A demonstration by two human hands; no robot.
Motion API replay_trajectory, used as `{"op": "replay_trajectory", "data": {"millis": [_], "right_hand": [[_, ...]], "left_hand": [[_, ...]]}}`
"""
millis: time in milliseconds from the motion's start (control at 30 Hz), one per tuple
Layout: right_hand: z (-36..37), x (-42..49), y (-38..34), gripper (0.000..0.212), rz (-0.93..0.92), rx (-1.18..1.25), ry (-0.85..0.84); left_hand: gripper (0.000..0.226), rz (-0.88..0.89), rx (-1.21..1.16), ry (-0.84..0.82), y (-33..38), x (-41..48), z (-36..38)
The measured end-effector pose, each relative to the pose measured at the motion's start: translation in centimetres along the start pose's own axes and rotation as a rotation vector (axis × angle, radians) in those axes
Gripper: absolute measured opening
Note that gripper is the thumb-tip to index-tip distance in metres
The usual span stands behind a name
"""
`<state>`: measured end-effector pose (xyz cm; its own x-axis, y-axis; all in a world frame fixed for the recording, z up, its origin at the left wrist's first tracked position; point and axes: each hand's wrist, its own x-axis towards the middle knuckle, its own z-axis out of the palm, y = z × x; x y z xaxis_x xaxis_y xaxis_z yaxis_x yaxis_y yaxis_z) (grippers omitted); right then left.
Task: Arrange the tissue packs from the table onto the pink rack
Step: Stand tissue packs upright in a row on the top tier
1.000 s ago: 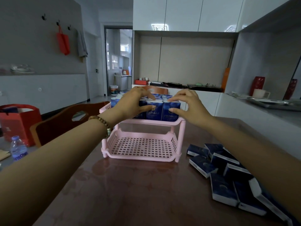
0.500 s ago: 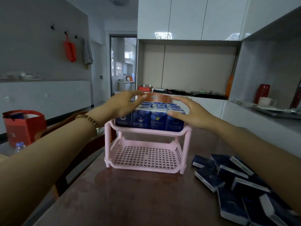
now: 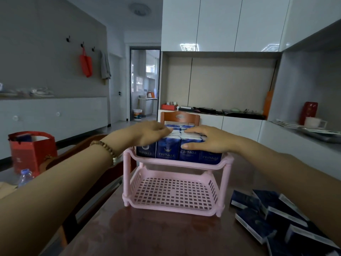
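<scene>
Both hands, left hand (image 3: 147, 134) and right hand (image 3: 208, 139), fingers flat atop racked packs (image 3: 168, 150), hiding rear rows.

hands: both lowered flat | onto upright tissue packs (image 3: 168, 149) | top tier

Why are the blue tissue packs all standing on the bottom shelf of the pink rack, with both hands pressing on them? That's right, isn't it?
Not quite. In the head view the tissue packs stand on the top shelf of the pink rack, not the bottom one; the bottom shelf holds nothing. The left hand and right hand do rest on them.
</scene>
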<state>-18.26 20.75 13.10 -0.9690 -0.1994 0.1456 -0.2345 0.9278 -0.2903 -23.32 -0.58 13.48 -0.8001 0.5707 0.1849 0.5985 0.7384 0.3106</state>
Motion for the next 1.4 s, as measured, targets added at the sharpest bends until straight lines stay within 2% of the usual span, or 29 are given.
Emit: {"op": "replay_trajectory", "data": {"millis": [100,200,267,400,567,700,800,933,1167,1267,1333,1400], "right_hand": [[-0.9,-0.3,-0.2,0.078,-0.020,0.044,-0.038],[-2.0,0.4,-0.3,0.094,0.023,0.017,-0.091],[-2.3,1.2,-0.3,0.104,0.088,0.018,-0.177],[-2.5,2.3,-0.6,0.095,0.106,0.065,-0.261],[-2.6,3.0,-0.2,0.089,0.159,0.108,-0.353],[-2.7,2.7,-0.5,0.079,0.148,0.019,-0.295],[-2.9,2.5,-0.7,0.065,0.180,-0.009,-0.315],[-3.3,2.2,-0.9,0.102,0.198,-0.084,-0.332],[-2.8,1.2,-1.1,0.103,0.177,0.019,-0.365],[-3.3,0.8,-1.2,0.086,0.124,0.107,-0.338],[-3.8,0.5,-1.2,0.066,0.078,0.214,-0.185],[-3.8,0.5,-0.5,0.060,0.147,0.258,-0.040]], "left_hand": [[0.056,0.014,-0.069,0.000,0.4,0.3,-0.6],[0.057,-0.010,-0.110,0.012,1.0,1.7,-1.4],[0.059,-0.075,-0.188,-0.059,1.0,2.9,-1.5],[0.062,-0.234,-0.258,-0.255,0.7,4.6,-1.2],[0.056,-0.218,-0.258,-0.274,0.3,5.3,-0.9],[0.048,-0.162,-0.285,-0.217,0.6,4.2,-1.1],[0.049,-0.099,-0.166,-0.167,1.2,3.5,-1.1],[0.050,-0.045,0.013,-0.129,1.5,3.0,-0.8],[0.056,-0.087,0.019,-0.151,1.8,3.5,-0.7],[0.056,-0.060,-0.048,-0.144,1.9,4.0,-0.3],[0.055,-0.042,-0.052,-0.143,2.0,4.3,0.0],[0.052,-0.029,-0.022,-0.157,2.4,4.5,0.1]]}}
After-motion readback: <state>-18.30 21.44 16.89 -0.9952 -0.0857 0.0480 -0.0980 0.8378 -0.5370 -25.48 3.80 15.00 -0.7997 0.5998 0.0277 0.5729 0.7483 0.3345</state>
